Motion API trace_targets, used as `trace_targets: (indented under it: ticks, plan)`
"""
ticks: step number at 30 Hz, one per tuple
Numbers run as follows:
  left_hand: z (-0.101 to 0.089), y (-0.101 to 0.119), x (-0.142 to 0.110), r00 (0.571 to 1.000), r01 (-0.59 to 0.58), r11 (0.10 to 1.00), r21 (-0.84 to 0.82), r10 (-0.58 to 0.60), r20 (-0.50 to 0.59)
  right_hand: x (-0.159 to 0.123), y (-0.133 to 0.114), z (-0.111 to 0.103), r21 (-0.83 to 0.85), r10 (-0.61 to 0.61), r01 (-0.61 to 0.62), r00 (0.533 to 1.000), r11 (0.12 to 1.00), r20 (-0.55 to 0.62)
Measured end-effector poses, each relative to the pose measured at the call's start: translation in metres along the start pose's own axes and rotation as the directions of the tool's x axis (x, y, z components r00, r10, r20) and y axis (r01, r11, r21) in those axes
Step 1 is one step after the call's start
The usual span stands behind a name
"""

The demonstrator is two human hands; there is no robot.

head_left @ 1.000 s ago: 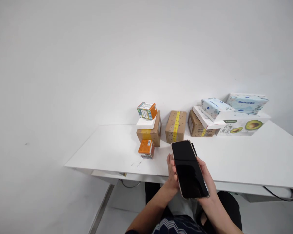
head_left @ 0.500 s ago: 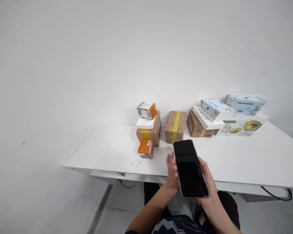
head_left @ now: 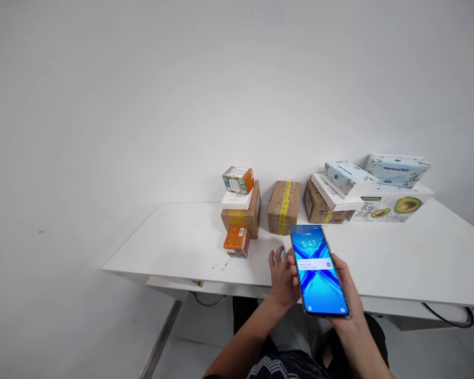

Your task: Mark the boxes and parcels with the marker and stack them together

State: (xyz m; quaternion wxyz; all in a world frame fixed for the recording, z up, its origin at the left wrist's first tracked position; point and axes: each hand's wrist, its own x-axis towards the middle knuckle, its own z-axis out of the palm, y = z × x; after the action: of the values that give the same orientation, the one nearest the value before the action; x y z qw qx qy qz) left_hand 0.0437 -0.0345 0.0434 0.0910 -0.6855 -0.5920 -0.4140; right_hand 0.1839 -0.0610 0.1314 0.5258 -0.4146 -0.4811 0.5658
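Phone [head_left: 319,276], screen lit, over the near edge of the white table [head_left: 174,242], clamped in right hand [head_left: 351,300]. Left hand [head_left: 283,281] just beside it, fingers curled, can't tell if gripping. Beyond: taped carton [head_left: 284,205], avocado-print box [head_left: 395,207] farther right.

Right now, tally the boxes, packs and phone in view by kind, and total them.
Brown cartons: 3
Small orange-sided boxes: 2
Flat white boxes: 2
Pale blue packs: 2
Avocado box: 1
Phone: 1
Total: 11

Left out: a pale sliver beside the phone, too hidden to identify.
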Motion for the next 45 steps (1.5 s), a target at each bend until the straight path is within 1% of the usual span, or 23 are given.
trace_targets:
  ticks: [3,5,7,9,10,11,12,14,16,17,18,20,22,25,29,31,33,35,36,38,42,43,45]
  plan:
    - [-0.011,0.007,0.006,0.994,-0.054,0.997,0.052,0.049,0.101,0.027,0.003,-0.027,0.105,0.100,-0.099,0.995,0.989,0.003]
    - [-0.015,0.008,0.008,0.990,-0.053,0.997,0.058,0.045,0.132,0.044,0.008,-0.052,0.116,0.112,-0.102,0.990,0.988,-0.085]
    - [-0.017,0.005,0.008,0.989,-0.047,0.998,0.033,0.042,0.142,0.057,0.018,-0.081,0.002,0.089,-0.092,0.960,0.996,-0.266]
    - [-0.015,-0.001,0.007,0.989,-0.024,1.000,-0.009,0.025,0.145,0.067,0.033,-0.109,-0.252,0.026,-0.155,0.894,0.955,-0.448]
    - [-0.013,-0.004,0.007,0.989,-0.001,0.999,-0.040,0.006,0.148,0.072,0.041,-0.122,-0.389,-0.007,-0.214,0.869,0.896,-0.496]
    - [-0.011,-0.008,0.006,0.988,0.030,0.996,-0.080,-0.018,0.151,0.076,0.049,-0.133,-0.519,-0.031,-0.269,0.866,0.811,-0.499]
    - [-0.008,-0.012,0.006,0.987,0.063,0.990,-0.128,-0.043,0.154,0.080,0.058,-0.143,-0.641,-0.060,-0.295,0.880,0.709,-0.472]
    - [-0.004,-0.020,0.005,0.982,0.127,0.966,-0.225,-0.091,0.167,0.089,0.074,-0.157,-0.844,-0.102,-0.265,0.932,0.467,-0.349]
    - [0.001,-0.027,0.004,0.972,0.191,0.934,-0.302,-0.135,0.194,0.097,0.087,-0.165,-0.953,-0.132,-0.197,0.964,0.232,-0.231]
    - [0.003,-0.030,0.004,0.964,0.224,0.917,-0.331,-0.158,0.214,0.100,0.092,-0.167,-0.975,-0.139,-0.177,0.971,0.135,-0.195]
    - [0.005,-0.033,0.003,0.954,0.258,0.899,-0.354,-0.181,0.238,0.103,0.097,-0.169,-0.984,-0.140,-0.170,0.974,0.060,-0.176]
    - [0.008,-0.037,0.000,0.934,0.317,0.867,-0.385,-0.216,0.285,0.107,0.104,-0.171,-0.986,-0.124,-0.163,0.979,-0.017,-0.160]
    - [0.011,-0.041,-0.002,0.914,0.364,0.839,-0.405,-0.237,0.330,0.111,0.107,-0.173,-0.987,-0.082,-0.158,0.984,-0.038,-0.155]
    - [0.017,-0.046,-0.004,0.890,0.420,0.786,-0.454,-0.258,0.376,0.115,0.112,-0.179,-0.988,-0.031,-0.153,0.988,-0.035,-0.152]
    - [0.024,-0.050,-0.003,0.863,0.484,0.661,-0.573,-0.250,0.440,0.118,0.125,-0.191,-0.989,-0.049,-0.149,0.988,-0.007,-0.148]
    - [0.027,-0.049,-0.002,0.845,0.519,0.576,-0.631,-0.234,0.481,0.118,0.133,-0.196,-0.990,-0.133,-0.141,0.981,0.002,-0.140]
    - [0.027,-0.045,0.000,0.835,0.542,0.508,-0.669,-0.233,0.499,0.116,0.139,-0.197,-0.997,-0.274,-0.082,0.958,0.012,-0.082]
    - [0.020,-0.040,0.002,0.837,0.539,0.516,-0.666,-0.239,0.492,0.114,0.142,-0.192,-0.999,-0.412,0.035,0.911,0.021,0.023]
    - [0.013,-0.037,0.004,0.844,0.523,0.556,-0.646,-0.233,0.483,0.112,0.141,-0.188,-0.995,-0.464,0.098,0.883,0.025,0.075]
    - [-0.010,-0.031,0.010,0.871,0.445,0.685,-0.576,-0.182,0.456,0.107,0.137,-0.176,-0.978,-0.535,0.205,0.830,0.032,0.156]
    - [-0.081,-0.027,0.031,0.933,0.128,0.936,-0.329,-0.001,0.360,0.097,0.125,-0.152,-0.949,-0.604,0.313,0.764,0.039,0.227]
    - [-0.100,-0.028,0.038,0.943,0.048,0.969,-0.242,0.036,0.330,0.095,0.122,-0.148,-0.944,-0.613,0.326,0.755,0.043,0.233]
    - [-0.134,-0.036,0.052,0.951,-0.031,0.997,-0.075,0.052,0.306,0.092,0.119,-0.143,-0.938,-0.629,0.341,0.742,0.057,0.232]
